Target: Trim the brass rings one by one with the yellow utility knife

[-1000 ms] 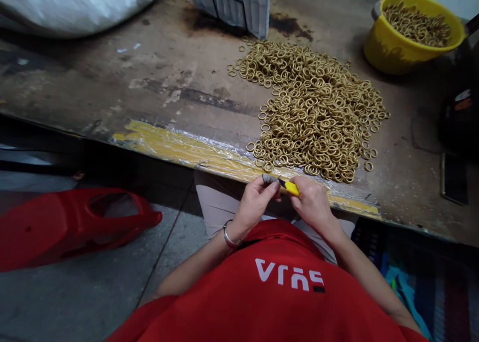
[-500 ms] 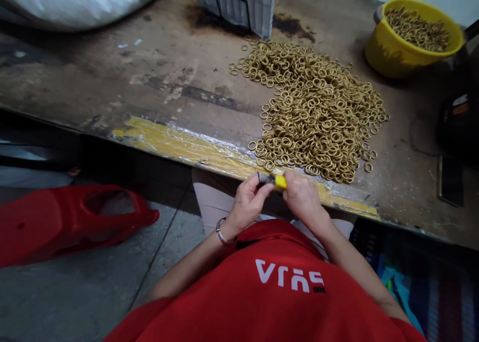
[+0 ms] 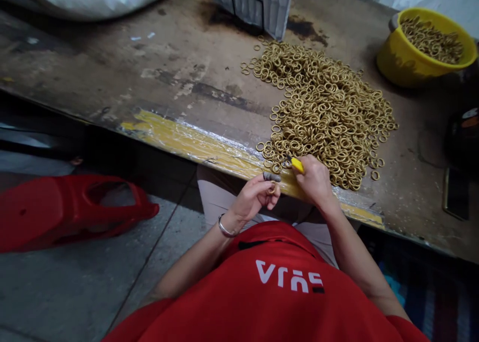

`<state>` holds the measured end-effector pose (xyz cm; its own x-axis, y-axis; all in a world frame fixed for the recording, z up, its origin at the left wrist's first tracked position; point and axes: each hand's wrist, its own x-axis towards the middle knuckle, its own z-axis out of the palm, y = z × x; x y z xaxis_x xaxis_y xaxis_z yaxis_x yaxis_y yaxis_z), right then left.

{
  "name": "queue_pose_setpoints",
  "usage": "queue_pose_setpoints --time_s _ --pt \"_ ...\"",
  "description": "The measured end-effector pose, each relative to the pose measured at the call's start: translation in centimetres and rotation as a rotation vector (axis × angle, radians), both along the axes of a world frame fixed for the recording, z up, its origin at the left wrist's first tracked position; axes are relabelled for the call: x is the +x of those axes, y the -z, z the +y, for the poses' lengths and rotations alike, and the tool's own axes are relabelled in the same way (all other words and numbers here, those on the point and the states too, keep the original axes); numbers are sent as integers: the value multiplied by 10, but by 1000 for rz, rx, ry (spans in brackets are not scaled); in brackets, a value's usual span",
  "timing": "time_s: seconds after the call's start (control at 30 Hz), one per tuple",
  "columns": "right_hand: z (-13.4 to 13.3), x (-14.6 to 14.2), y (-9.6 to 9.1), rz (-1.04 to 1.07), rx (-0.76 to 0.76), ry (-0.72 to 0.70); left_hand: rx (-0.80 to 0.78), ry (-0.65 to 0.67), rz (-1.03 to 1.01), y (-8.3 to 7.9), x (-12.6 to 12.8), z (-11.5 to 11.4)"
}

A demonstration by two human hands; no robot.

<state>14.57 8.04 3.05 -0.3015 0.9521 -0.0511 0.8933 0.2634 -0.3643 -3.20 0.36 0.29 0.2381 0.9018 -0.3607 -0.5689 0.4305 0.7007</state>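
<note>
My left hand (image 3: 255,196) pinches a brass-coloured ring (image 3: 273,187) between thumb and fingers, just off the table's front edge. A dark grey covering wraps its index fingertip. My right hand (image 3: 315,179) is closed round a small yellow-handled tool (image 3: 297,165) with a dark tip; the tip reaches the near edge of the ring pile. I cannot make out the tool's exact kind. The big heap of brass-coloured rings (image 3: 329,112) spreads over the table in front of both hands, with a few loose rings at its left side.
A yellow bucket (image 3: 402,57) holding more rings stands at the back right. Upright at the back is a grey ribbed panel (image 3: 279,7) with a black wire frame. A phone (image 3: 455,194) lies at the right. Yellow tape (image 3: 179,137) covers the table's front edge. A red plastic stool (image 3: 37,212) is at lower left.
My hands have parted. The right hand has moved up and right with the yellow tool to the pile's edge. My left hand has opened slightly, showing the ring in its fingers.
</note>
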Motion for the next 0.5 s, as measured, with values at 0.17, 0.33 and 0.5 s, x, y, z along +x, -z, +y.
queue_pose_setpoints --time_s 0.17,0.33,0.5 --pt "-7 10 -12 769 -514 152 122 -99 309 -2 7 4" --pt "-18 7 -15 1039 -814 285 317 -114 549 -2 20 -1" --pt "-24 3 -11 1027 -828 283 318 -101 571 -7 23 -1"
